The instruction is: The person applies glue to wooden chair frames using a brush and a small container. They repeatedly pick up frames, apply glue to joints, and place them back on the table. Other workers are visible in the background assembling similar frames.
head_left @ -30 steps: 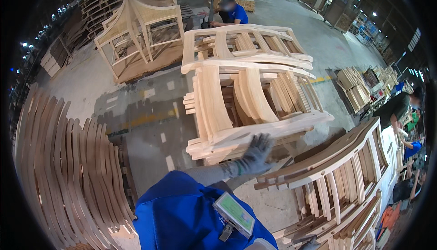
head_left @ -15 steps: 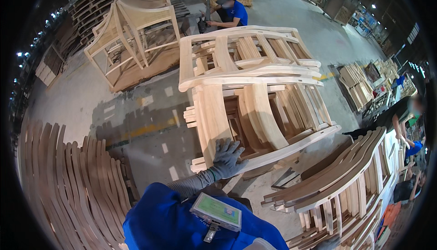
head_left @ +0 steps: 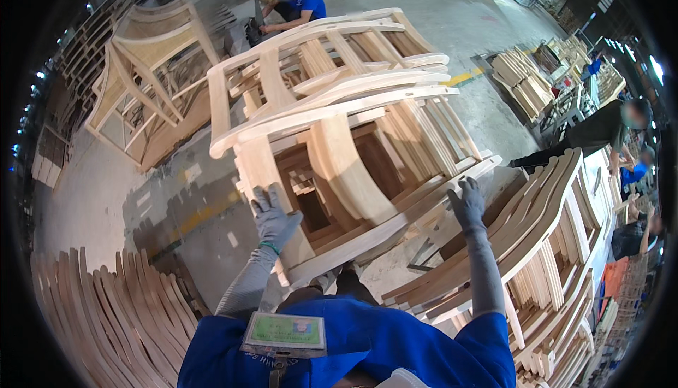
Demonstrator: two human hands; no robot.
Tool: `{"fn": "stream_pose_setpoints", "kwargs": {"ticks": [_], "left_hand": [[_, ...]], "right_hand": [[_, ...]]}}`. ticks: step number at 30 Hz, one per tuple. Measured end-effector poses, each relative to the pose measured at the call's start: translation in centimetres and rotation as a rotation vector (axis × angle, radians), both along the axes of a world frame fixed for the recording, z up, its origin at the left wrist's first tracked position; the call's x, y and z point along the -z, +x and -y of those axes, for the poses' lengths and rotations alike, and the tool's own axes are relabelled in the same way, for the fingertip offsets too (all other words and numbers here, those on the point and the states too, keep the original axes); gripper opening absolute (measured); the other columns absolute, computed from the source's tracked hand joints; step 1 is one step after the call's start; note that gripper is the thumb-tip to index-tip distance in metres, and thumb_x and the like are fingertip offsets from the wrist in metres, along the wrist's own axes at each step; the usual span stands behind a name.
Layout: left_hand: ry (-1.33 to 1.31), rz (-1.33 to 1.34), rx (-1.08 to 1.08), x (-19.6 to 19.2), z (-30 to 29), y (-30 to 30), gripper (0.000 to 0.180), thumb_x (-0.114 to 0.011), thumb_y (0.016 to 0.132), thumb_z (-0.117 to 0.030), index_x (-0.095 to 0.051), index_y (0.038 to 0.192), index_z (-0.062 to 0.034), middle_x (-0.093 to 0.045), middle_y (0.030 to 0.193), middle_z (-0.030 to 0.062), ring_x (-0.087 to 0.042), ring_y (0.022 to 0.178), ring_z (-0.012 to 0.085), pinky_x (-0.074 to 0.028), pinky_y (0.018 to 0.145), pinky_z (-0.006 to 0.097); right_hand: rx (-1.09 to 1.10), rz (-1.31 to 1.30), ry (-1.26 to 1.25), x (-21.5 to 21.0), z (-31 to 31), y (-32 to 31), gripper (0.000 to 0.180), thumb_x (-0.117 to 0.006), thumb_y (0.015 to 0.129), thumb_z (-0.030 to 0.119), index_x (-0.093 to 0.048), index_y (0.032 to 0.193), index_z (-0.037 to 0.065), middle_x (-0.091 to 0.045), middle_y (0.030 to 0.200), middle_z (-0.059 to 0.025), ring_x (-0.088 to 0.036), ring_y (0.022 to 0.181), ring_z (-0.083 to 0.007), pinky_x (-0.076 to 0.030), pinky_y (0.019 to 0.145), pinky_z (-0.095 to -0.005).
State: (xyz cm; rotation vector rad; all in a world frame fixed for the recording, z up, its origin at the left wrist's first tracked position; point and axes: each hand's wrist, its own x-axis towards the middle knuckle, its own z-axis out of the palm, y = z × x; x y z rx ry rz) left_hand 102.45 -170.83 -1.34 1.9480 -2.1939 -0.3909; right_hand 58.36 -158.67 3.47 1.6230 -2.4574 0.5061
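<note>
A stack of pale wooden chair frames stands before me, with curved slats and long curved rails. My left hand, in a grey glove, lies flat with fingers spread on the wide slat at the stack's left end. My right hand, gloved too, is at the near rail towards its right end. Its fingers are apart and reach the top of the rail; whether they press on it cannot be made out. A second group of frames adjoins the stack on its far side.
Curved wooden parts stand in a row at lower left. More stacked frames rise close on my right. Assembled chair frames sit on a board at far left. A person in blue crouches beyond the stack; others work at right.
My right hand has come up from the lower right edge to the near rail. My left hand remains on the left slat, now with fingers spread wider. The view has shifted.
</note>
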Motion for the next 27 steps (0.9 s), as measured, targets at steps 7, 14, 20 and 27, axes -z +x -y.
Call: {"fn": "stream_pose_setpoints", "kwargs": {"ticks": [7, 14, 20, 27], "left_hand": [[0.093, 0.061, -0.107, -1.1, 1.2, -1.9, 0.099, -0.066, 0.068, -0.04, -0.011, 0.145, -0.0111, -0.005, 0.147, 0.027, -0.019, 0.131, 0.0488, -0.024, 0.107, 0.048], [0.049, -0.213, -0.261, 1.5, 0.7, -0.3, 0.098, -0.068, 0.071, -0.034, -0.009, 0.144, -0.0063, -0.026, 0.135, 0.0338, -0.037, 0.121, 0.0449, -0.037, 0.099, 0.043], [0.048, -0.361, -0.245, 3.0, 0.3, 2.0, 0.097, -0.069, 0.071, -0.03, -0.01, 0.145, -0.0085, -0.03, 0.136, 0.0277, -0.039, 0.12, 0.0399, -0.038, 0.098, 0.041], [0.129, -0.61, -0.242, 3.1, -2.0, 5.6, 0.091, -0.07, 0.072, -0.018, -0.016, 0.144, -0.0096, -0.027, 0.143, 0.0176, -0.041, 0.12, 0.0315, -0.041, 0.095, 0.037]], "right_hand": [[0.145, 0.354, 0.286, 3.6, 10.9, -6.0, 0.067, -0.068, 0.066, 0.049, -0.055, 0.108, -0.001, -0.06, 0.103, -0.0241, -0.056, 0.101, -0.0379, -0.044, 0.087, -0.0419], [-0.094, 0.473, 0.384, 3.4, 16.1, -7.5, 0.068, -0.075, 0.06, 0.045, -0.055, 0.107, 0.0, -0.059, 0.107, -0.0227, -0.056, 0.104, -0.035, -0.045, 0.086, -0.0387], [-0.053, 0.36, 0.419, -1.4, 13.7, -4.8, 0.062, -0.074, 0.062, 0.041, -0.055, 0.104, 0.0, -0.059, 0.105, -0.0233, -0.057, 0.102, -0.0354, -0.046, 0.086, -0.0396], [0.002, 0.305, 0.296, -12.2, 3.2, 1.2, 0.057, -0.073, 0.062, 0.044, -0.057, 0.094, -0.001, -0.061, 0.098, -0.0227, -0.059, 0.095, -0.0355, -0.047, 0.082, -0.0395]]}}
